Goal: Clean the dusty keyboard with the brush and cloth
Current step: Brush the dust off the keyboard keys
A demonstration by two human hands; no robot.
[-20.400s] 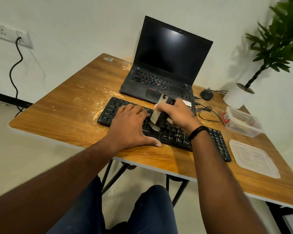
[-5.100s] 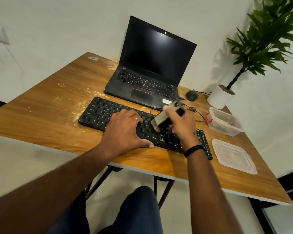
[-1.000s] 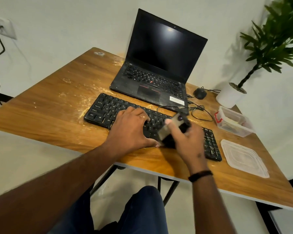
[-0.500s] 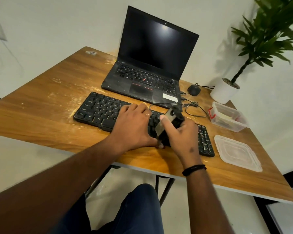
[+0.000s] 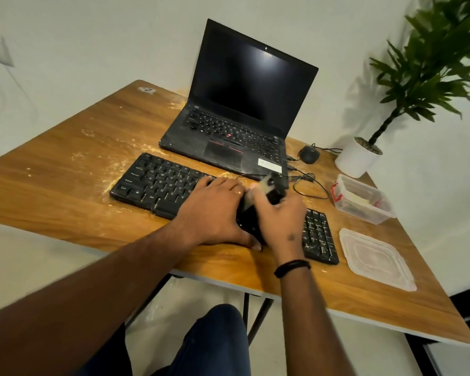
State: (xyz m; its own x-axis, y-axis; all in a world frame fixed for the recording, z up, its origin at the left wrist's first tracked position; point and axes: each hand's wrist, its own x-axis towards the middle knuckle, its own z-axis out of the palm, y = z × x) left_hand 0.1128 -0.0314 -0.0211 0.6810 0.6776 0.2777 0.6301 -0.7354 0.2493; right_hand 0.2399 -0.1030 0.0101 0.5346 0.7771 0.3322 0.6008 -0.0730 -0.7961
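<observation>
A black keyboard [image 5: 163,183] lies across the wooden table [image 5: 65,191], with pale dust scattered around its left end. My left hand [image 5: 215,210] rests flat on the keyboard's middle, fingers spread. My right hand [image 5: 278,215] grips a brush [image 5: 269,187] with a black handle and pale bristles, tilted over the keys just right of my left hand. The brush is blurred and its bristle end is partly hidden by my fingers. No cloth is plainly visible.
An open black laptop [image 5: 239,115] stands behind the keyboard. A mouse [image 5: 308,154] and cables lie to its right. A clear plastic box [image 5: 364,199], its lid [image 5: 375,259] and a potted plant [image 5: 364,156] occupy the right side.
Over the last second my right hand with the brush shifted left, closer against my left hand. My left hand stays pressed on the keyboard.
</observation>
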